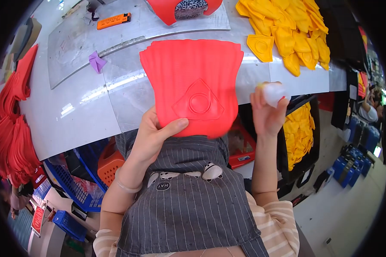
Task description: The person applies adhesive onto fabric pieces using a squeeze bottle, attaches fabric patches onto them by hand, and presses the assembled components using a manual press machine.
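Note:
A red moulded piece with a raised emblem and a ring near its lower end is held up in front of the apron. My left hand grips its lower left edge, thumb on the front face. To the right of the piece, my right hand is raised, its fingers closed round a small whitish translucent object, which is blurred. Above and right, yellow moulded pieces lie heaped on the metal table, with a single yellow piece at the heap's left edge.
Red pieces hang in stacks over the table's left edge. An orange box cutter, a purple scrap and a red curved object lie on the table. Below are a bin of yellow pieces and a blue crate.

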`<state>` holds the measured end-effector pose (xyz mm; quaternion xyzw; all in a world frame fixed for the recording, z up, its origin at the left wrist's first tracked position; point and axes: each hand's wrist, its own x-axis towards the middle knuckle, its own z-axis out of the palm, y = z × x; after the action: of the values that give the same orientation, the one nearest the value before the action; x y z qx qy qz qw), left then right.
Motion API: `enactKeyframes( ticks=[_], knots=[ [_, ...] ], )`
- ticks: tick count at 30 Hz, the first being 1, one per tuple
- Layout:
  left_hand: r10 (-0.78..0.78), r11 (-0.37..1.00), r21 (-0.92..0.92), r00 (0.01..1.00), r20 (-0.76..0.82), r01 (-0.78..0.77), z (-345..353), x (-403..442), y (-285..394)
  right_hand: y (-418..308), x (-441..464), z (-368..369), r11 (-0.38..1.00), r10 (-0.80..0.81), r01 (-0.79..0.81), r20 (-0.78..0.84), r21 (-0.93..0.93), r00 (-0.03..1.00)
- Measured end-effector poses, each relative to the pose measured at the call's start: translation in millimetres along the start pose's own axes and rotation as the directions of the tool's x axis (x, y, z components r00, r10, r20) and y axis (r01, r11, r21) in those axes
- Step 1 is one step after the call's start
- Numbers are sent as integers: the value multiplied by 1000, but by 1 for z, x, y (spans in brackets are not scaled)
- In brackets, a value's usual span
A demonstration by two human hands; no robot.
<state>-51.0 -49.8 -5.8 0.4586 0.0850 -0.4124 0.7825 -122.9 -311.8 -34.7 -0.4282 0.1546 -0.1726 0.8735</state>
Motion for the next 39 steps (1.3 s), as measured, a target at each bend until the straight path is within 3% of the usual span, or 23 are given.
enactKeyframes(
  ticks=[2,6,9,19,25,28,31,33,36,39],
  knots=[
    [29,996,81,1000,7,-29,0,2,-3,0,-6,17,989,26,-22,29,-144,999],
    [105,989,101,994,12,-105,6,0,-6,-7,-17,28,846,-61,105,100,-522,993],
    [100,990,94,995,19,-101,5,0,-5,-7,-22,28,761,-167,233,165,-605,972],
    [79,993,86,997,5,-79,5,0,-4,-14,-19,33,665,-183,380,354,-643,917],
    [93,991,94,996,9,-94,6,0,-4,-9,-15,16,765,-98,208,209,-609,973],
    [73,992,104,997,4,-73,7,0,-4,-15,-7,1,862,113,-8,176,-507,978],
    [69,993,95,998,-5,-68,10,-1,-1,-31,2,-5,886,191,-63,236,-460,953],
    [71,991,117,997,-18,-68,10,-1,0,-44,6,-24,880,163,-35,232,-473,959],
    [69,989,136,997,-20,-66,12,0,0,-70,9,-48,805,-37,28,-4,-593,999],
    [45,989,143,999,-14,-43,12,-2,2,-86,27,-67,725,-378,185,-159,-663,912]
  ],
)
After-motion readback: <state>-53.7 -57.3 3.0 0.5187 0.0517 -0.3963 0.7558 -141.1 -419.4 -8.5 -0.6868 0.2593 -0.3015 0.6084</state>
